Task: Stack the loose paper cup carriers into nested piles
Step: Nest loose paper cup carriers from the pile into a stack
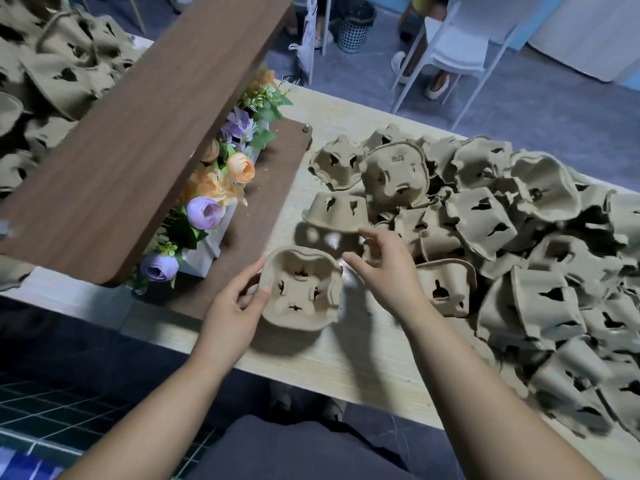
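Here, left hand (pixel 239 299): thumb and curled fingers grip the rim of an open-side-up carrier (pixel 301 289), over the table (pixel 346 358) near its front edge.
Right hand (pixel 384 268): fingers spread, holding nothing, at the heap's near edge.
Loose pile (pixel 519 237): jumbled carriers crowding the table's right side.
Left side: wooden shelf (pixel 138 133), flowers (pixel 221 188) beneath.
Far: white chair (pixel 457 43), basket (pixel 353 29).

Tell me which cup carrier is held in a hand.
The open-side-up carrier gripped by the left hand; the others lie loose on the table, none of them gripped.
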